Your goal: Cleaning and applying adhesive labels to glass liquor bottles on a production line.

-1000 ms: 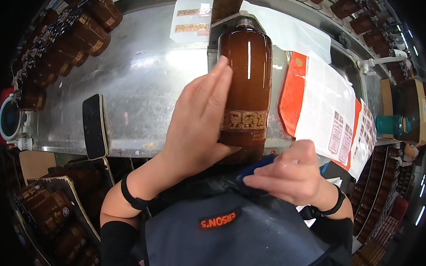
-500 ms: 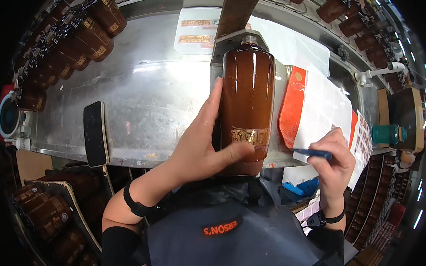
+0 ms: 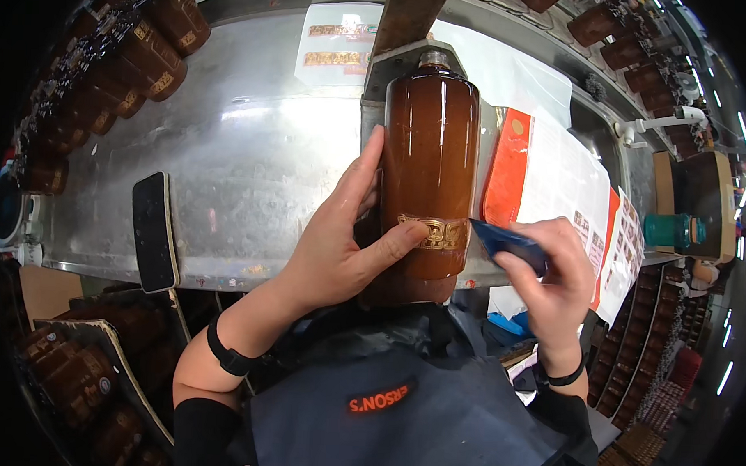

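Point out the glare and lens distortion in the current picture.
In the head view, highlights gleam on the glossy brown bottle; in the head view, a pale sheen washes over the metal worktop; also in the head view, the fisheye curves straight edges near the rim, leaving dark corners.

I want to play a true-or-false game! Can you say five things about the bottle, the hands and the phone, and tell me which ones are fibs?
1. The left hand touches the brown bottle. True.
2. The right hand is empty. False: its fingers hold a flat dark-blue tool.
3. The bottle's neck points away from the person. True.
4. The gold band is beside the neck. False: it is near the bottle's other end.
5. The black phone lies left of the bottle. True.
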The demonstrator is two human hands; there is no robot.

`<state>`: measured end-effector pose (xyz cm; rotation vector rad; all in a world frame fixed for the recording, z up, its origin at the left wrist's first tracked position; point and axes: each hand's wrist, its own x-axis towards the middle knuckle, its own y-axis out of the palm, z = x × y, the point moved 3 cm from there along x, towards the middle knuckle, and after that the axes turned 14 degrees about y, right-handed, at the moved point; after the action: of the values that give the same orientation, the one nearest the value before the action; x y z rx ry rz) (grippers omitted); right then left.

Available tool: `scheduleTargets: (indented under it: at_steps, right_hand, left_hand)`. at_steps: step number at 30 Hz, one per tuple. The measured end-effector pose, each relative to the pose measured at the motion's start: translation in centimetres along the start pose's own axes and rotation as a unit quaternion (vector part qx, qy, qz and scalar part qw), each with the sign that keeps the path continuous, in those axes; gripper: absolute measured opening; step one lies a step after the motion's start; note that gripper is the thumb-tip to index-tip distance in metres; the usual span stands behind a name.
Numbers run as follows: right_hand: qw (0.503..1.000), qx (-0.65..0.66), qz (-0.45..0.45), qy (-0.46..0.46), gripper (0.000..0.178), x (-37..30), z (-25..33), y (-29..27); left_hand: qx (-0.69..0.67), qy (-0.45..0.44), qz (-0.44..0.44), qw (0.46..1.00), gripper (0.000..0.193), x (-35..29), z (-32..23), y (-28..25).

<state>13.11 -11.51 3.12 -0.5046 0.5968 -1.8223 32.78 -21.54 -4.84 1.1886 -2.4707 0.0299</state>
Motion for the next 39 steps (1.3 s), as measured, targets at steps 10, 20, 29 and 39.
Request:
scheduleTargets:
  at_steps: [10, 20, 29, 39]
  right_hand:
    - [0.949, -0.213, 0.065, -0.224, 0.043, 0.4, 4.0, 0.6]
    - [0.877, -0.255, 0.177, -0.367, 0.041, 0.8, 7.4, 2.5]
    - [0.935, -0.195, 0.177, -0.237, 0.03, 3.5, 7.3, 1.9]
    - [0.983, -0.137, 0.107, -0.054, 0.021, 6.9, 4.9, 1.8]
  left_hand:
    - [0.163, 0.067, 0.069, 0.982, 0.131, -0.9, -0.2, -0.6]
    - [0.309, 0.102, 0.04, 0.945, 0.117, -0.8, -1.6, -0.2]
    - [0.267, 0.099, 0.021, 0.958, 0.117, -0.8, -1.4, -0.3]
    - [0.293, 0.115, 0.054, 0.947, 0.118, -0.5, -1.6, -0.5]
